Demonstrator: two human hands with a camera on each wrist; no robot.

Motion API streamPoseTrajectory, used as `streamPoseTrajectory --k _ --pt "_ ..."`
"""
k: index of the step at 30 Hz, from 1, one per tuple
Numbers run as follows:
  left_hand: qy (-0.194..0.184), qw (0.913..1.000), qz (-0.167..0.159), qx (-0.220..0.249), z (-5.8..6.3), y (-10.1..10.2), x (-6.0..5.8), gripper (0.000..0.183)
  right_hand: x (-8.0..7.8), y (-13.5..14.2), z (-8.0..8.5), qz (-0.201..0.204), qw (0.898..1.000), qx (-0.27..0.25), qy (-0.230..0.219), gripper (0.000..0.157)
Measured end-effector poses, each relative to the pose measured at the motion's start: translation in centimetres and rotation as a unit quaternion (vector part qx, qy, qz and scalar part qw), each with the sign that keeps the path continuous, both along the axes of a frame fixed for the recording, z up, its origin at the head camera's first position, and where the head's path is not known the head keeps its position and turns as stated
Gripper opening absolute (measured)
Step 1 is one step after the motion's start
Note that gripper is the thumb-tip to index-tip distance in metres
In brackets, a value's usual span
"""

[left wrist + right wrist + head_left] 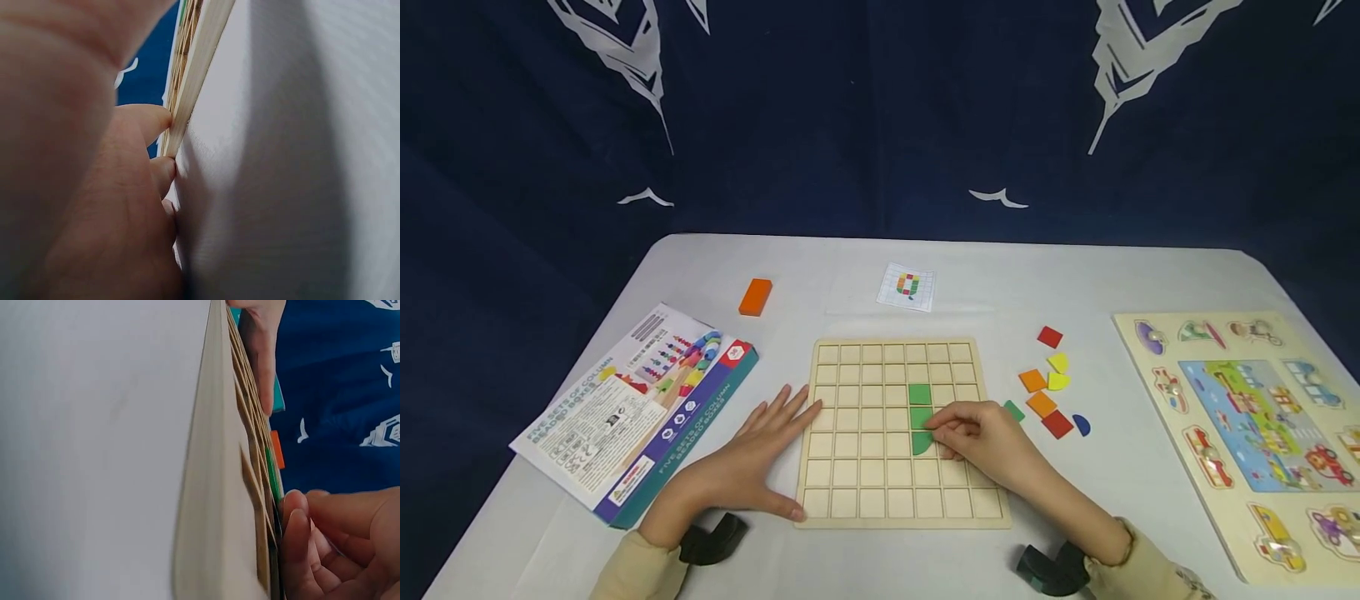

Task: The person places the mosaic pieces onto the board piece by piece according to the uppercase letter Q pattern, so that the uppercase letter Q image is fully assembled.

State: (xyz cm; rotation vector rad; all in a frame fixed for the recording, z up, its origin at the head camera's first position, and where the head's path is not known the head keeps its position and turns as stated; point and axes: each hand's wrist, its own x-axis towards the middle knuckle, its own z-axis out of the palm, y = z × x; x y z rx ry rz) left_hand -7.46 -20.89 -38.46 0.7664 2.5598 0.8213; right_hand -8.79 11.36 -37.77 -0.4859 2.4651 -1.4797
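Note:
A wooden grid board (838,473) lies on the white table. Three green pieces form a column in its cells: a square (919,393), another square (919,417) and a piece with a rounded lower corner (921,444). My right hand (981,437) is over the board's right half, thumb and index finger bent together, their tips at the right edges of the lower two green pieces; whether they pinch one I cannot tell. My left hand (752,467) lies spread at the board's left side, its fingertips (164,169) and thumb touching the edge.
Loose red, orange, yellow, green and blue pieces (1057,424) lie right of the board. Behind it are a pattern card (887,292) and an orange block (755,297). A box (655,408) stands at left, a picture puzzle board (1165,433) at right.

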Motion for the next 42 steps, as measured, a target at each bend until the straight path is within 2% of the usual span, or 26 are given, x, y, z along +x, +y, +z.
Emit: streamPoseTrajectory --k 4,9,12,15,19,23,26,32,37,42 --pt "-0.002 1.0 0.0 -0.002 0.0 0.0 0.0 0.122 -0.1 1.4 0.7 -0.02 1.0 -0.007 -0.017 0.009" --pt "-0.005 1.0 0.003 -0.002 0.0 0.0 0.0 0.122 -0.6 4.2 1.8 -0.081 0.995 -0.03 -0.041 0.016" --pt "-0.006 1.0 0.002 -0.001 0.1 0.0 0.0 0.122 -0.8 6.0 2.2 -0.112 0.993 -0.02 -0.031 0.019" --pt "-0.005 1.0 0.001 -0.001 0.2 -0.1 0.1 0.122 -0.8 7.4 2.0 -0.129 0.991 0.013 -0.015 0.021" --pt "0.0 1.0 -0.001 -0.003 0.2 -0.1 0.0 0.122 -0.7 8.3 1.5 -0.123 0.991 0.047 -0.001 0.022" --pt "0.001 1.0 -0.004 -0.006 0.2 -0.2 0.0 0.123 -0.8 8.2 1.0 -0.099 0.991 0.081 0.043 0.021" --pt "0.001 1.0 -0.003 -0.006 0.1 -0.1 -0.1 0.123 -0.8 7.9 0.8 -0.091 0.987 0.114 0.072 0.023" --pt "0.003 1.0 -0.002 -0.007 0.1 -0.1 -0.1 0.123 -1.0 7.0 0.6 -0.097 0.976 0.166 0.1 0.025" --pt "0.002 1.0 -0.002 -0.005 0.3 -0.1 0.0 0.123 -1.0 6.6 0.4 -0.098 0.971 0.179 0.126 0.025" --pt "0.001 1.0 -0.001 -0.002 0.1 -0.1 0.0 0.123 -0.8 6.3 0.4 -0.094 0.971 0.174 0.136 0.027"
